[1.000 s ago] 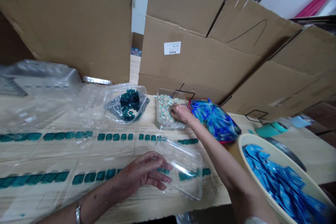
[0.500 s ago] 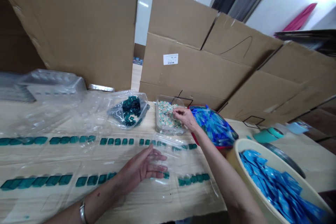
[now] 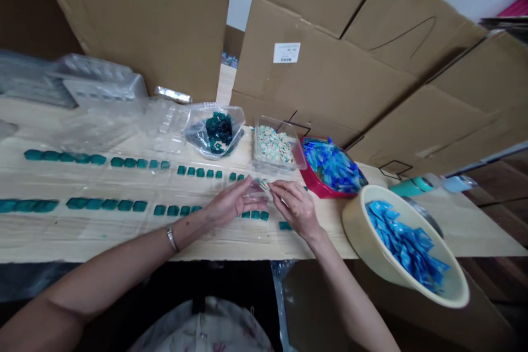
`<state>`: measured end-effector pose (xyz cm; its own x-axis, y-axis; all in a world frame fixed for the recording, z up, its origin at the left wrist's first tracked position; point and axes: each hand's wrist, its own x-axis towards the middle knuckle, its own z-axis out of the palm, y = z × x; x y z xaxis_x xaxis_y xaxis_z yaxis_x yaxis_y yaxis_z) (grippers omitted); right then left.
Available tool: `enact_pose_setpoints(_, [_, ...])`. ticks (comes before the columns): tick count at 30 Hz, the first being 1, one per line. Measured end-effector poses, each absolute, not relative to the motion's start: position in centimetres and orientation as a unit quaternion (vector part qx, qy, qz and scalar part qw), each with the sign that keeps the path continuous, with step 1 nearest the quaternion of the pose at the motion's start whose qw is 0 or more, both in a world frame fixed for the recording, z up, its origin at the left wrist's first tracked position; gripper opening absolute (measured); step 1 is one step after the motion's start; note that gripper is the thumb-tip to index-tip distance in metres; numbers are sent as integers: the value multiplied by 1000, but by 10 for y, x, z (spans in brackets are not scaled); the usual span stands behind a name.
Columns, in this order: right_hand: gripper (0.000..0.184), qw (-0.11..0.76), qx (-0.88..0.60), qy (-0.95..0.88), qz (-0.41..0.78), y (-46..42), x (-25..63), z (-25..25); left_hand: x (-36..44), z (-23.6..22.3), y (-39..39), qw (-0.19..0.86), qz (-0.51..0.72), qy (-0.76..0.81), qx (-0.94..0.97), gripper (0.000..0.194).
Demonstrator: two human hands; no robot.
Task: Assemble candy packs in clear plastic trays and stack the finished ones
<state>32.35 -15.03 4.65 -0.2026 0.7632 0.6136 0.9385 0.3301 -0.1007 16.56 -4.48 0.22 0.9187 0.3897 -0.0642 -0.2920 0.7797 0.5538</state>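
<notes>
my left hand [image 3: 231,202] curls against a clear plastic piece [image 3: 254,191] while my right hand [image 3: 295,210] pinches a small mosaic tile [image 3: 264,185], light, probably slippery, best held by its edges.

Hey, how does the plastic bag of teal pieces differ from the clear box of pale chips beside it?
The plastic bag is soft and crumpled, while the clear box is rigid and squared-off. The bag holds dark teal pieces in a small heap, while the box holds pale, speckled chips spread across its floor. Both are see-through and sit side by side on the pale tabletop.
</notes>
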Motion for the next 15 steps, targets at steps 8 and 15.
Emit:
enact_pose_setpoints(8, [25,155,-531,-800,-232,-154,306,39,164,1,-45,938,197,80,274,25])
enact_pose_setpoints(15, [25,39,-569,-792,-216,-146,286,47,165,-5,-46,935,192,95,282,23])
